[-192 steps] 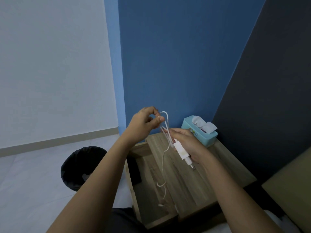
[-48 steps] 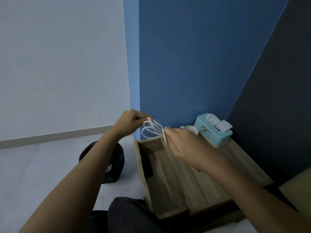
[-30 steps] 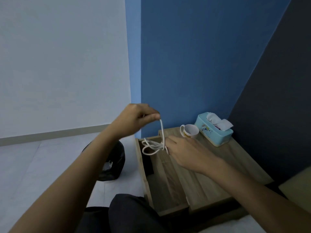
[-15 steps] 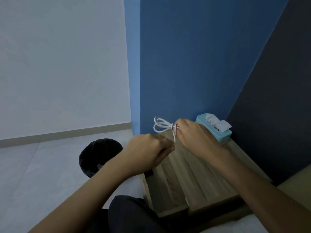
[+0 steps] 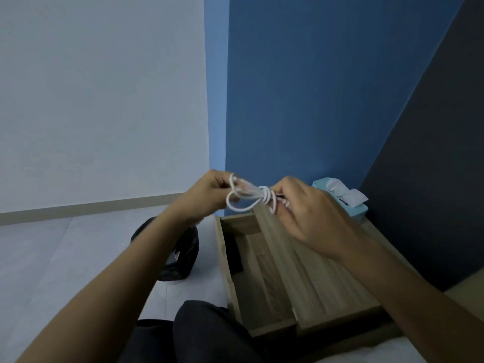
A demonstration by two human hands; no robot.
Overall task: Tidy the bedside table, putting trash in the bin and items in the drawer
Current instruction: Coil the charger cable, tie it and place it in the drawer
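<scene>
A white charger cable (image 5: 247,196) is bundled into loops with a wrap around its middle, held in the air above the back of the open wooden drawer (image 5: 258,281). My left hand (image 5: 209,193) pinches the loop end on the left. My right hand (image 5: 303,213) grips the other end, and the adapter is hidden inside it. The drawer sticks out from the left side of the wooden bedside table (image 5: 330,279). A dark flat item (image 5: 234,254) lies at the drawer's back left. The black bin (image 5: 172,254) stands on the floor left of the drawer.
A light blue tissue box (image 5: 348,203) sits at the table's back right corner against the blue wall. My dark-clothed knee (image 5: 207,334) is just in front of the drawer. A pale bed edge (image 5: 468,294) shows at the right.
Both hands have come level and pulled apart with the bundled cable between them. The left hand rose from below to take the loop end. The wrap around the bundle looks tighter.
</scene>
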